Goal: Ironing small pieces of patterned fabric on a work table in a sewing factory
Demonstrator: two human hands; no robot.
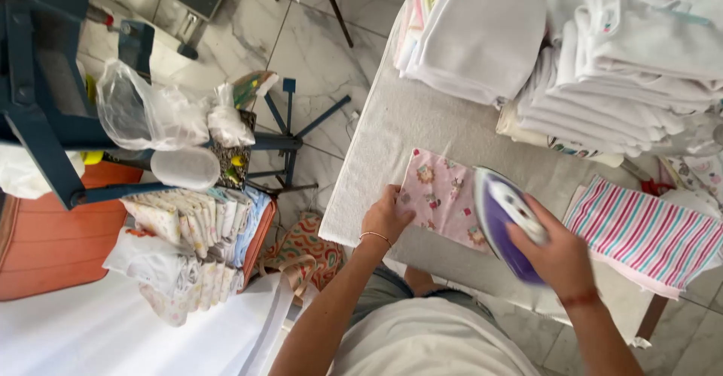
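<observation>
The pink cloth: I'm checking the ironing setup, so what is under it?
The pink cloth lies flat on the grey padded board. The left hand presses its near edge, and the iron in the right hand covers its right side. The board beneath the cloth is hidden.

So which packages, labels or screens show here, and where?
Clear plastic bag: left, on the blue stand, crumpled, see-through.
Smaller knotted bag: right of it, whitish.
Small tag: on the white folded stack top right, tiny, coloured.
No screens seen.
</observation>
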